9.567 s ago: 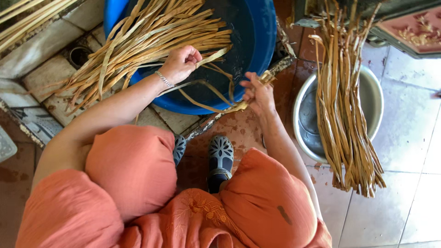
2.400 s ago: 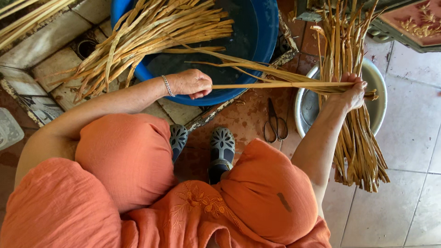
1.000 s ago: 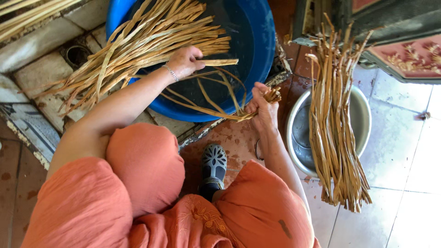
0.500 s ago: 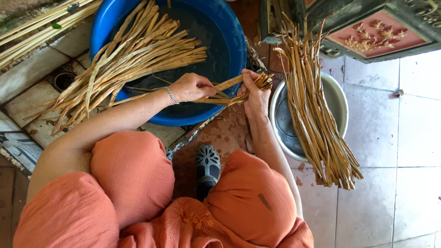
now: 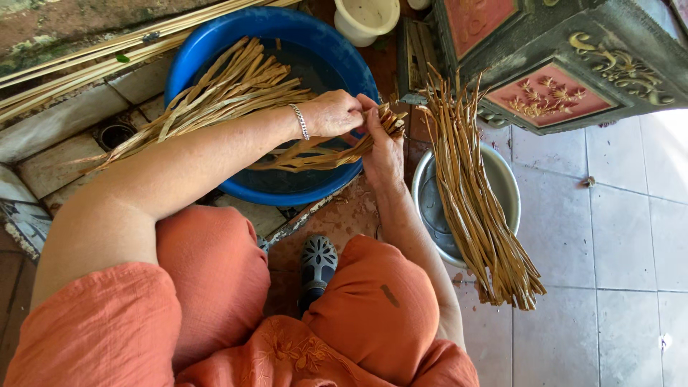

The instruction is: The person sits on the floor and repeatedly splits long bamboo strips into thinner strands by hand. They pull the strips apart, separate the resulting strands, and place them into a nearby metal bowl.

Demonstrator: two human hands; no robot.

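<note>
Seen from above, a seated person in loose orange clothing leans over the floor, one dark perforated shoe (image 5: 317, 263) showing between the knees. At the far left, long pale cane poles (image 5: 93, 61) lie along a weathered stone ledge, and beside them a fan of flat tan reed strips (image 5: 208, 100) rests across the rim of a large round blue plastic basin (image 5: 283, 188) that holds dark water. The left hand (image 5: 331, 113), with a thin silver bracelet (image 5: 298, 121) at the wrist, is closed over a small bunch of wet tan strips (image 5: 315, 154) — the bunch trails from the hands back down over the near side of the basin. Just to the right, touching it, the right hand (image 5: 380, 147) is also wrapped around the same bunch, gripping the cut ends near the basin's right edge. Further right, a thick sheaf of long tan strips (image 5: 473, 208) lies slanted across a round grey metal bowl (image 5: 505, 179), its lower ends spreading onto the pale tiled floor (image 5: 616, 236). Above the bowl stands a dark carved box with red floral panels (image 5: 552, 86), and a small cream plastic cup (image 5: 367, 18) sits at the top, beyond the basin.
</note>
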